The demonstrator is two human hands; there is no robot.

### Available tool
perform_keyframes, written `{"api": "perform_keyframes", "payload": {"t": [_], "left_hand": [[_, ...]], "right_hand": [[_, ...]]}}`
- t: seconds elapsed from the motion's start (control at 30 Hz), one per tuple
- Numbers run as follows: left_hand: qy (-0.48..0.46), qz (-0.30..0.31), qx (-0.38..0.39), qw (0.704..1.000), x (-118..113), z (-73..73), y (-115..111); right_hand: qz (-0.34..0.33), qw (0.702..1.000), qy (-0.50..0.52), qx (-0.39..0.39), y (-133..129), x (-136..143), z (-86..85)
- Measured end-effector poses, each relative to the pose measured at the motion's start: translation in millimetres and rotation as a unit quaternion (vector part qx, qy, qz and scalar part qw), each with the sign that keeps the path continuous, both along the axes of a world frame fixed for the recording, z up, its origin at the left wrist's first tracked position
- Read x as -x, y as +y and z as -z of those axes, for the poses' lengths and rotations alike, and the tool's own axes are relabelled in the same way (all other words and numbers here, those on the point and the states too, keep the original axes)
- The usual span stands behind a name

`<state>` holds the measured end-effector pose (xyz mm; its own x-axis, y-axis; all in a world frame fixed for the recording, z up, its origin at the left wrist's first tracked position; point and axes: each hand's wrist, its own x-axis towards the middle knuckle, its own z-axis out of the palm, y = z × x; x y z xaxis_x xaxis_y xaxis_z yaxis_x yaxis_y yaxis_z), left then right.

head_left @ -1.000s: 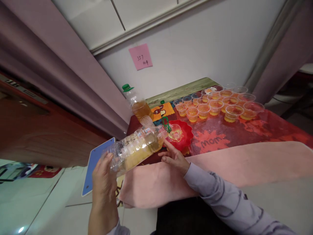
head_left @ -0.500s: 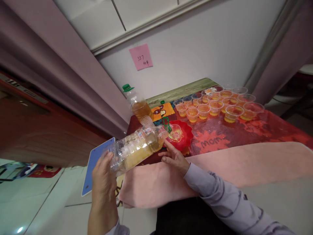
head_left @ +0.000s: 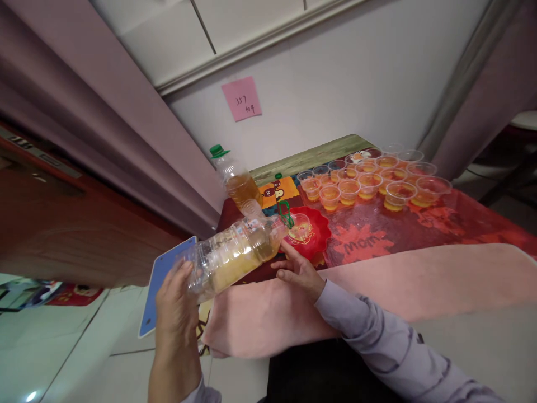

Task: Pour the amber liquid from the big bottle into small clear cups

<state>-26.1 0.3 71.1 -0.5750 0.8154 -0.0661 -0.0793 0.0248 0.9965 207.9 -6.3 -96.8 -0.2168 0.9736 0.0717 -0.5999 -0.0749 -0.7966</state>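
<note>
A large clear plastic bottle (head_left: pixel 235 257) with pale yellow liquid inside lies tilted across my view, its neck towards a red scalloped dish (head_left: pixel 322 229). My left hand (head_left: pixel 176 299) is wrapped around the bottle's base. Below the neck, my right hand (head_left: pixel 301 271) has its fingers stretched out, the index fingertip at the bottle's shoulder. A green handle ring (head_left: pixel 285 212) hangs at the neck. Inside the dish stands a clear plastic cup (head_left: pixel 302 225), partly hidden by the ring and neck. Whether liquid is flowing, I cannot make out.
Several clear cups (head_left: pixel 371 184) with yellow-orange liquid stand in rows at the back right. A second bottle (head_left: pixel 241 187) with a green cap and amber liquid stands behind mine. A pink towel (head_left: pixel 419 274) lines the table's front edge. Beside the table's left is a blue board (head_left: pixel 161 274).
Almost nothing differs. My left hand and the bottle's base have shifted very slightly, while my right hand keeps its place under the neck.
</note>
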Motion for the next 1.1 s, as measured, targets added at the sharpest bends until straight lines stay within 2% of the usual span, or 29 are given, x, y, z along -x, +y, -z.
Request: {"api": "perform_keyframes", "payload": {"t": [0.3, 0.8, 1.1], "left_hand": [[-0.005, -0.008, 0.008, 1.0, 2, 1.7, 0], [-0.007, -0.004, 0.006, 1.0, -5, -4.3, -1], [-0.011, -0.027, 0.009, 1.0, -10, -8.3, -2]], "right_hand": [[-0.005, 1.0, -0.001, -0.009, 0, -1, -0.2], [-0.003, 1.0, -0.005, -0.007, 0, -1, 1.0], [-0.006, 1.0, 0.002, -0.003, 1, 0, 4.1]]}}
